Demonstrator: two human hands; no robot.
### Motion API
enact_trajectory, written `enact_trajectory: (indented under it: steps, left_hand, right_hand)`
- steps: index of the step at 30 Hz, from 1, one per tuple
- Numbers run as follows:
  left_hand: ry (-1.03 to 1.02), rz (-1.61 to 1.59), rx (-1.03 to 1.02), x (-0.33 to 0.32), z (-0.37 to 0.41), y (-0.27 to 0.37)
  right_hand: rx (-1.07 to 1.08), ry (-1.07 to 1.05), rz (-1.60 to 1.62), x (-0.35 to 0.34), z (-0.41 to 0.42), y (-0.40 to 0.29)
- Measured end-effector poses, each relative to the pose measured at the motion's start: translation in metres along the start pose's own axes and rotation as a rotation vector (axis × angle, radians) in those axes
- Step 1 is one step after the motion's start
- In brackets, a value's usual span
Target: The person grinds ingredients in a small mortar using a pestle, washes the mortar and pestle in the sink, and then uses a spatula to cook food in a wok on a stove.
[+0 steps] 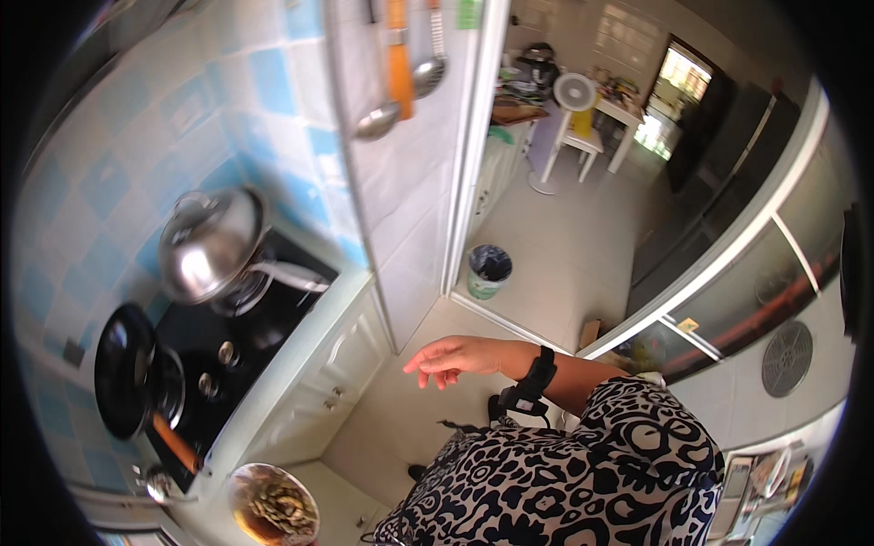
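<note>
My right hand (454,360) is held out over the floor, empty, its fingers apart and loosely bent; a black strap with a device circles the wrist. At the bottom edge, a bowl of food (276,504) overlaps the counter's edge. Only a sliver of my left hand (315,543) shows at the bowl's lower rim; the rest is cut off. Left of my right hand, a black glass gas stove (263,334) carries a steel pan with a domed lid (215,246) and a black frying pan (124,372) with a wooden handle.
A ladle (377,121) and a slotted spoon (429,76) hang on the wall. White cabinets (334,368) stand below the stove. Beyond the sliding door's frame (748,225) are a lined trash bin (489,271), a fan (575,92) and a white table (618,112).
</note>
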State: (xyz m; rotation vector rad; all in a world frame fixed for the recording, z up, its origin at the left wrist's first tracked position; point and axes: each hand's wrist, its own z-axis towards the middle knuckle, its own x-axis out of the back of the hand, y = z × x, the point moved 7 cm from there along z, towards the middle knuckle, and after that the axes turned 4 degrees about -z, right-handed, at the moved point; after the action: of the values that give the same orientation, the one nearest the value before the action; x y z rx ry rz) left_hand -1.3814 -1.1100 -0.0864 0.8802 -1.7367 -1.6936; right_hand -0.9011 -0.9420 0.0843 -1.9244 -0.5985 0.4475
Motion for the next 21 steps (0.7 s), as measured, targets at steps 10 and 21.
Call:
enact_trajectory:
  steps: [10, 21]
  left_hand:
    - [-0.764, 0.096, 0.375, -0.285, -0.155, -0.003]
    - [-1.405, 0.082, 0.569, -0.592, -0.335, -0.015]
  right_hand:
    - [0.118, 0.365, 0.106, 0.187, -0.190, 0.053]
    - [0.157, 0.816, 0.316, 0.314, -0.398, 0.135]
